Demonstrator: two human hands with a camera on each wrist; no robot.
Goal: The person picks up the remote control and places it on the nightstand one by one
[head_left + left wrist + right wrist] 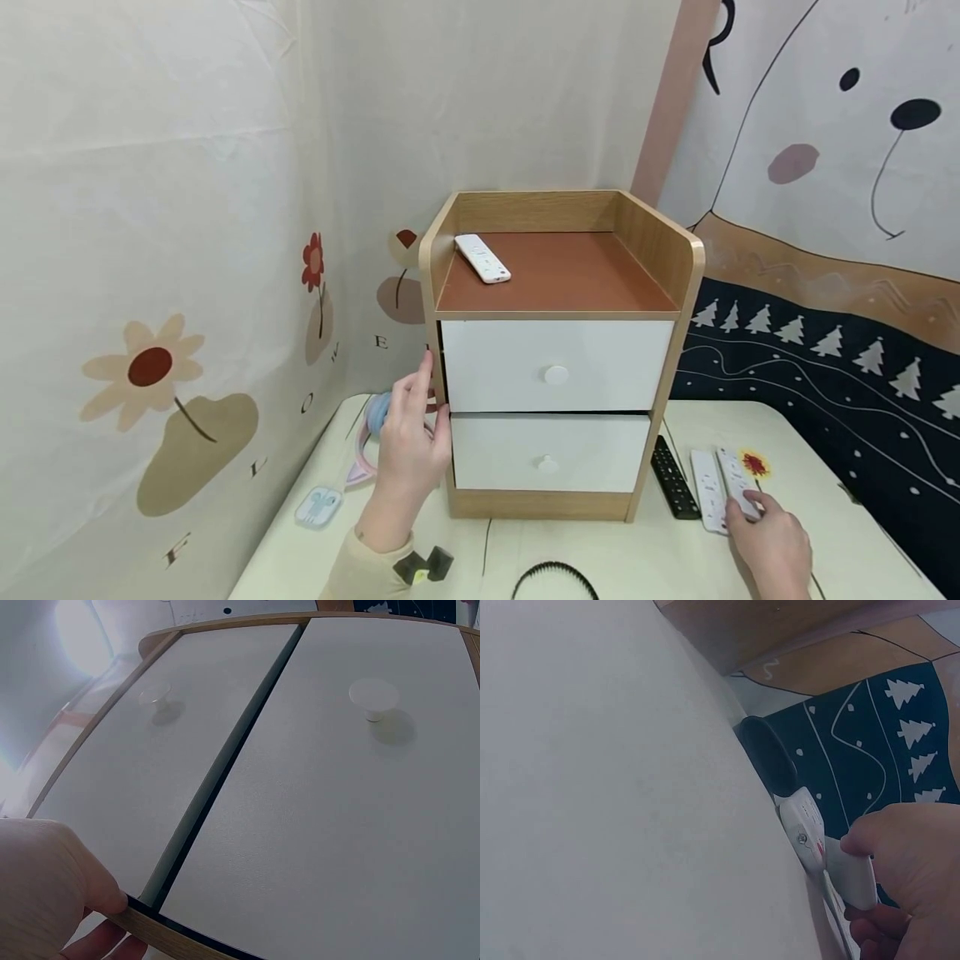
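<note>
A small wooden cabinet [542, 506] with two white drawers stands on the table. My left hand [412, 437] holds its left side panel, fingers along the outer side and thumb on the front edge; the left wrist view shows the thumb [105, 889] at that edge. The upper drawer [495, 367] and lower drawer [495, 454] each have a round white knob. To the cabinet's right, my right hand [776, 542] pinches a white remote control [735, 475] between thumb and fingers. Beside it lies another white remote [707, 492], then a black remote [673, 483].
A further white remote [482, 258] rests on the cabinet's brown top shelf [570, 267]. Left of the cabinet are a pink headband [362, 454], a blue roundish item [377, 411] and earphones in a clear case [318, 507]. A black ridged band [555, 566] lies in front.
</note>
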